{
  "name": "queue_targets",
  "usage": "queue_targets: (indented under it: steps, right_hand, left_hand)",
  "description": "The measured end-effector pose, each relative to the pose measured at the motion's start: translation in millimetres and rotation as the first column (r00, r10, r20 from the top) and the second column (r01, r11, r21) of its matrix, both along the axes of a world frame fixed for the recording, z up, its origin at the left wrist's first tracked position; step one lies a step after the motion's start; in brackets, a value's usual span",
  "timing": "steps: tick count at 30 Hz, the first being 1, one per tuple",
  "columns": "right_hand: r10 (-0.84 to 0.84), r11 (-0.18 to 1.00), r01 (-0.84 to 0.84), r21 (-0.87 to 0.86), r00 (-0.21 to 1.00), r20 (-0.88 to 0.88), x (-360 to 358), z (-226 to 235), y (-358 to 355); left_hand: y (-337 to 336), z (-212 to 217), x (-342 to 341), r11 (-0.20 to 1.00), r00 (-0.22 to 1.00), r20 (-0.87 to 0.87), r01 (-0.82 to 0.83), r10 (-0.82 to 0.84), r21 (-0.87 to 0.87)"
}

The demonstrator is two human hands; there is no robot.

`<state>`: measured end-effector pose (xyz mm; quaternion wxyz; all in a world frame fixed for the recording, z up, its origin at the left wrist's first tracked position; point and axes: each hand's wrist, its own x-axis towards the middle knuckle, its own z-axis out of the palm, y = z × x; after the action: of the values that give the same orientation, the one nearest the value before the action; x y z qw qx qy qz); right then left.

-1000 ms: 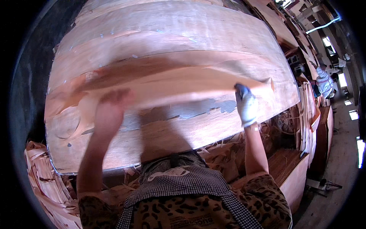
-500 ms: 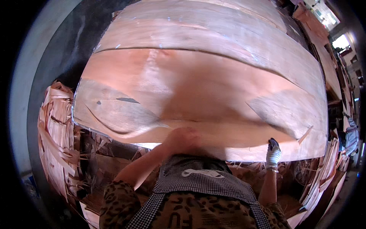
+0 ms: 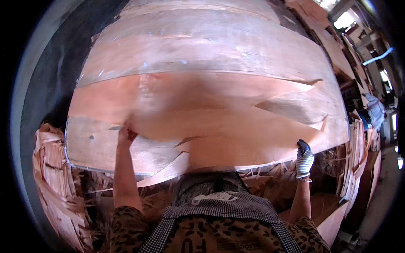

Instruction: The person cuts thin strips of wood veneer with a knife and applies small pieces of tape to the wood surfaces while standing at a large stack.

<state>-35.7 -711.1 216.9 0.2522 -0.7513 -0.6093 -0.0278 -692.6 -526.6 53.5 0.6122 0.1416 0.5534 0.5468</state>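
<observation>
Beyond the apron (image 3: 236, 208), the bare left hand (image 3: 128, 131) and gloved right hand (image 3: 304, 159) are pinching wood veneer (image 3: 211, 126), likely light, bendy, split-prone, best held by unbroken edges.

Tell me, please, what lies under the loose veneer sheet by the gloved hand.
A pale wooden surface shows past the lower left edge of the veneer sheet, seemingly continuing underneath; whatever lies beneath its middle is hidden.

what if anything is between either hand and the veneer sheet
Only a striped glove covers the right hand at the right part of the veneer sheet; nothing visible stands between the bare left hand and the sheet's left edge.
</observation>
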Motion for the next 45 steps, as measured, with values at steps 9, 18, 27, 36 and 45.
queue_targets:
  steps: [9, 18, 27, 36, 45]
  right_hand:
    - [-0.446, 0.89, 0.417, -0.183, 0.879, -0.169, 62.9, -37.2, -125.7]
    - [-0.534, 0.69, 0.597, -0.408, 0.801, 0.269, 111.4, -71.5, -132.2]
    - [-0.072, 0.969, 0.058, -0.241, 0.996, -0.047, 82.6, -82.8, -105.3]
    - [-0.152, 0.986, 0.155, -0.061, 0.987, 0.053, 179.3, -28.6, -61.2]
    - [-0.133, 0.991, 0.133, 0.026, 0.991, 0.011, 109.7, -12.2, -82.6]
  left_hand:
    - [-30.5, -36.3, -39.5, 0.992, 0.993, 0.045, 0.11, -0.107, -0.069]
    - [-143.3, -42.7, 18.7, 0.998, 0.998, 0.046, 0.047, -0.046, -0.028]
    - [-138.1, -47.8, -61.9, 0.988, 0.988, -0.011, -0.151, 0.151, 0.02]
    - [-143.1, -78.0, 28.3, 0.976, 0.973, 0.077, -0.213, 0.216, -0.042]
    - [-167.4, -63.7, -15.8, 0.968, 0.967, 0.092, -0.243, 0.236, 0.064]
